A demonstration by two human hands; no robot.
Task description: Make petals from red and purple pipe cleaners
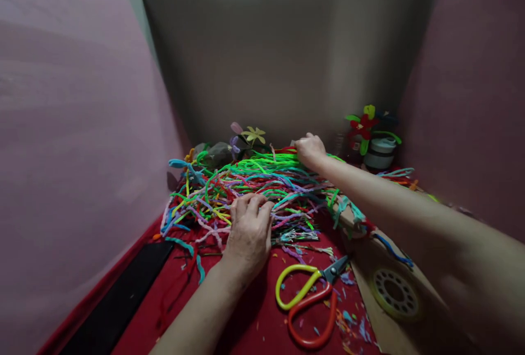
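Observation:
A broad heap of fuzzy pipe cleaners (266, 166) in green, red, blue, pink, purple and yellow spreads over the red cloth (250, 300). My left hand (250, 229) lies at its near edge, palm down, fingers bent a little apart over the stems; the fingertips are partly hidden. At the back of the heap, my right hand (310, 151) is closed where red and green pipe cleaners meet its fingers; exactly what it grips is hidden. Scissors (305, 289) with one yellow and one red handle lie right of my left hand, blades slightly parted.
A tape roll (395, 292) rests on a cardboard piece (369, 273) under my right forearm. Pipe-cleaner flowers (363, 128) and a grey lidded container (380, 152) stand back right. More flowers (254, 135) are behind the heap. A black strip (123, 295) lies left; fluffy scraps (353, 322) litter the cloth.

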